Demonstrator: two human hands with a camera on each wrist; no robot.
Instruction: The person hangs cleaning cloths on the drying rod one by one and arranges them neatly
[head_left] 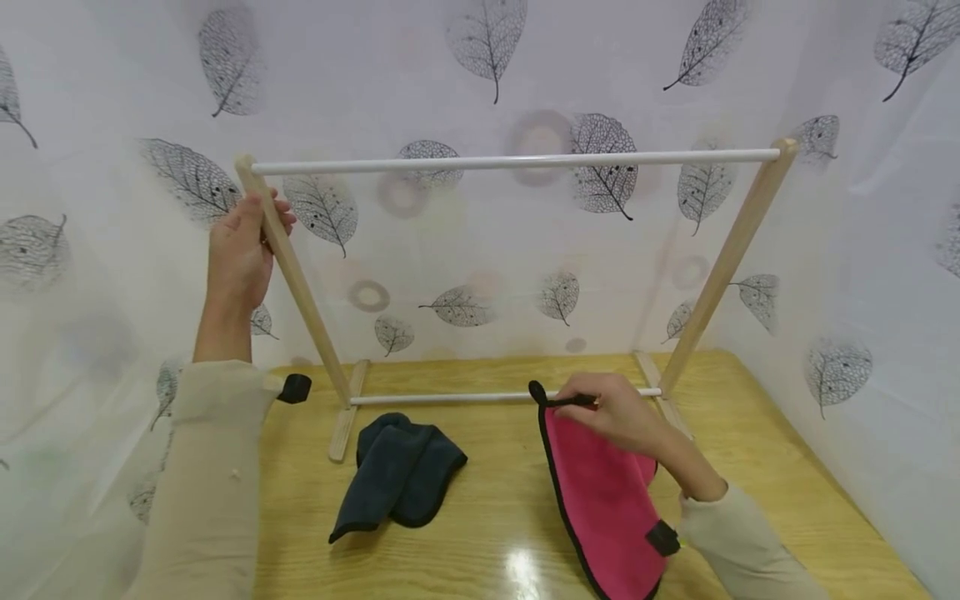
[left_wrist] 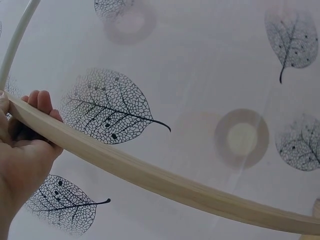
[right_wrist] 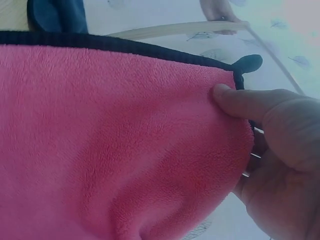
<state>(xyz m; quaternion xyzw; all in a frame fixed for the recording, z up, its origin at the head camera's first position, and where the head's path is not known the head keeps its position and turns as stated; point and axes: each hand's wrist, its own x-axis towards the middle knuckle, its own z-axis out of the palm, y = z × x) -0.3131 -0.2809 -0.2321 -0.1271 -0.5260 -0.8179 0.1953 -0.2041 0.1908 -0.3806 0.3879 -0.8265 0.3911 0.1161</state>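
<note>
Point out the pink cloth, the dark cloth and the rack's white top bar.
Pink cloth [head_left: 602, 500]: head view, middle of its hanging face.
Dark cloth [head_left: 396, 471]: head view, middle of the crumpled fabric.
White top bar [head_left: 517, 162]: head view, about halfway along.

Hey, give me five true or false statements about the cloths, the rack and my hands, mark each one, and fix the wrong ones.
1. The right hand holds the pink cloth. True.
2. The left hand grips the top white bar. False: it grips a wooden upright.
3. The dark cloth lies on the table. True.
4. The pink cloth hangs over the top white bar. False: it hangs from the right hand, below that bar.
5. The pink cloth has black edging. True.
</note>
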